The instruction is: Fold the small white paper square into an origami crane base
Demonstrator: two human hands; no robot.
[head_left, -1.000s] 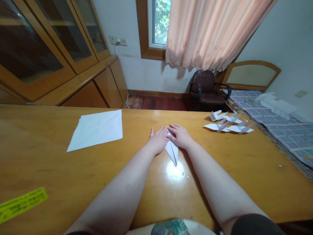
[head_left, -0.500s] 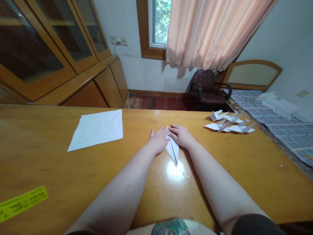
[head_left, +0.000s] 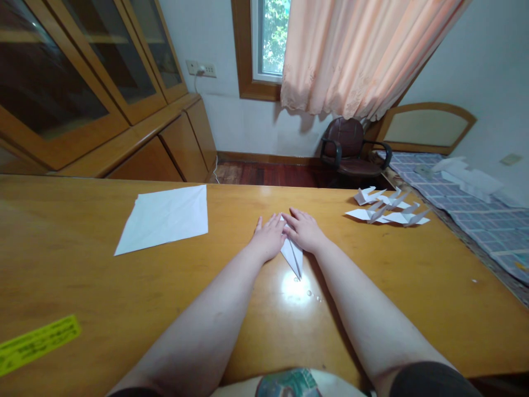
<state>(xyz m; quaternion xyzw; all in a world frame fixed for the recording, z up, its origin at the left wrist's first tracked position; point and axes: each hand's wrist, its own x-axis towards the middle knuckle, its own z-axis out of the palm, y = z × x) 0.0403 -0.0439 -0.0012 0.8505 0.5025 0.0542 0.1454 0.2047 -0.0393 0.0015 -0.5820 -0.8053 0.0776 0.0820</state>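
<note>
A narrow folded white paper (head_left: pixel 293 257) lies on the table, its sharp point towards me and a crease running down its middle. My left hand (head_left: pixel 269 236) rests flat along its left edge, fingers stretched forward and thumb on the paper. From the right, my right hand (head_left: pixel 303 229) lies over the paper's upper part, fingers extended and pressing on it close to the left fingertips. Both hands are open. The far end of the paper is mostly hidden under the fingers.
A large white paper sheet (head_left: pixel 167 219) lies at the left. Several folded paper cranes (head_left: pixel 386 207) stand in a group at the far right. A yellow label (head_left: pixel 39 343) is stuck at the lower left of the wooden table (head_left: pixel 165 292). Beyond are a chair (head_left: pixel 351 146) and a bed (head_left: pixel 463 193).
My right hand has shifted slightly left across the top of the folded paper, covering more of it. My left hand stays nearly in place.
</note>
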